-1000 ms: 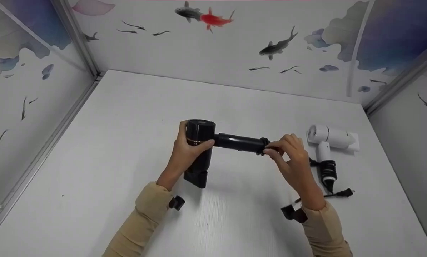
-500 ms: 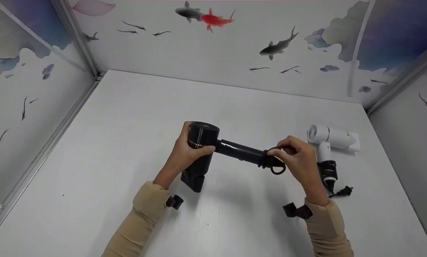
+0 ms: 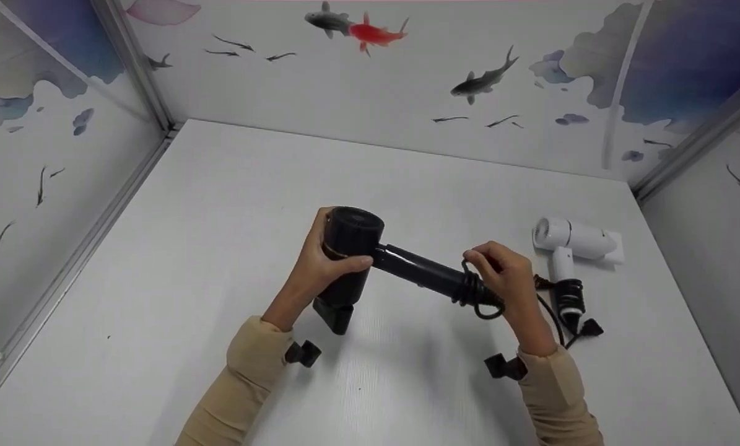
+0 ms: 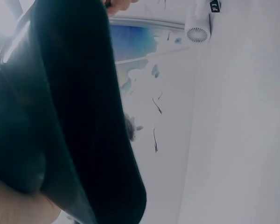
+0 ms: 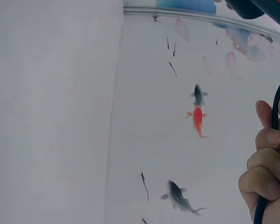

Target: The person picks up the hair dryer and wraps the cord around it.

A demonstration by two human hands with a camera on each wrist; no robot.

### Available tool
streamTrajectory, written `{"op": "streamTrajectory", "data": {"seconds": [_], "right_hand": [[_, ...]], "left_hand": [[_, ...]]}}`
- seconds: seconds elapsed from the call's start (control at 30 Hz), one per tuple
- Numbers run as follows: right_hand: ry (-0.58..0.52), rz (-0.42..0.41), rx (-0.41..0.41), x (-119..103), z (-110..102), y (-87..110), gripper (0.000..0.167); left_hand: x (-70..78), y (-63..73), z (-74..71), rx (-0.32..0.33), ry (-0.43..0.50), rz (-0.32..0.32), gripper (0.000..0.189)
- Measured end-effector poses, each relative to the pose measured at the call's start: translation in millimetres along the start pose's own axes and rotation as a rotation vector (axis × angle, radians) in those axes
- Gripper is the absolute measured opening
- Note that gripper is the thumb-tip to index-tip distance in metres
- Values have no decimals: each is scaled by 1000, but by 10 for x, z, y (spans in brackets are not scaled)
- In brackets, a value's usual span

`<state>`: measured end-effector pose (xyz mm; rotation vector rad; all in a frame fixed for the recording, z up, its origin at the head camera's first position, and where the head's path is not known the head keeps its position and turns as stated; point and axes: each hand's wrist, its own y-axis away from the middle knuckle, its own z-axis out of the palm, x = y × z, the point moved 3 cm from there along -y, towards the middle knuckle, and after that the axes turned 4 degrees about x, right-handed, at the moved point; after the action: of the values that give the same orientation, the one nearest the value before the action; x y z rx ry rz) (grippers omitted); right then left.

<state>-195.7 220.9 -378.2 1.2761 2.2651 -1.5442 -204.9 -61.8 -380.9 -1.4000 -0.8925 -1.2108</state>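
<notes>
In the head view my left hand [image 3: 314,263] grips the barrel of a black hair dryer [image 3: 351,235], its thumb across the front. The dryer's handle slants down to the right, with black cord [image 3: 469,290] wound around its end and a loose loop hanging there. My right hand [image 3: 511,272] pinches the cord above the handle's end. In the right wrist view curled fingers [image 5: 263,172] hold the dark cord [image 5: 276,109]. Dark dryer body [image 4: 93,112] fills much of the left wrist view, hiding most of the left hand.
A white hair dryer [image 3: 580,238] with cord wound on its handle lies at the right of the white table [image 3: 221,186]. Near it rests a black plug [image 3: 591,328], its cord running from behind my right wrist. Printed panels wall the table.
The dryer's handle has tilted further down on the right. My right hand has pulled cord away from the handle, leaving a loose loop. The plug has shifted slightly left.
</notes>
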Motion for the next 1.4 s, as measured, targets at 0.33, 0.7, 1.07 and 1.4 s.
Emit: {"op": "streamTrajectory", "data": {"seconds": [0.33, 0.7, 1.07, 1.4], "right_hand": [[222, 121, -254, -149, 237, 176, 13], [155, 16, -375, -261, 358, 209, 22], [124, -188, -266, -438, 266, 201, 19], [83, -241, 34, -413, 71, 42, 17]], "left_hand": [[-10, -26, -25, 175, 102, -29, 64], [-66, -63, -50, 351, 14, 2, 64], [1, -23, -125, 422, -134, 8, 69], [101, 24, -63, 321, -220, 33, 70]]}}
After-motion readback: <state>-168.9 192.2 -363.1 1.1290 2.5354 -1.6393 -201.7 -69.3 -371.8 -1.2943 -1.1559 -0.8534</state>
